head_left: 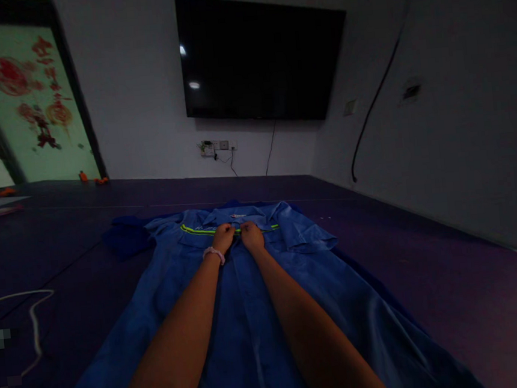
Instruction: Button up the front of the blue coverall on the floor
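A blue short-sleeved work shirt (251, 315) with a yellow-green stripe across the chest lies spread out, front side up, its collar at the far end. My left hand (224, 238), with a pink band on the wrist, has its fingers closed on the shirt front just below the collar. Close beside it, my right hand (252, 235) pinches the front placket at the same height. The fingertips of both hands nearly meet at the stripe. What exactly lies between them is too small to make out. Darker blue cloth (129, 235) shows from under the shirt.
The purple floor (451, 274) surrounds the shirt. A white cable (35, 322) lies at the left. Beyond stand a wall with a large television (260, 58), sockets and hanging wires. Small orange objects (84, 176) sit by the glass door (28, 99).
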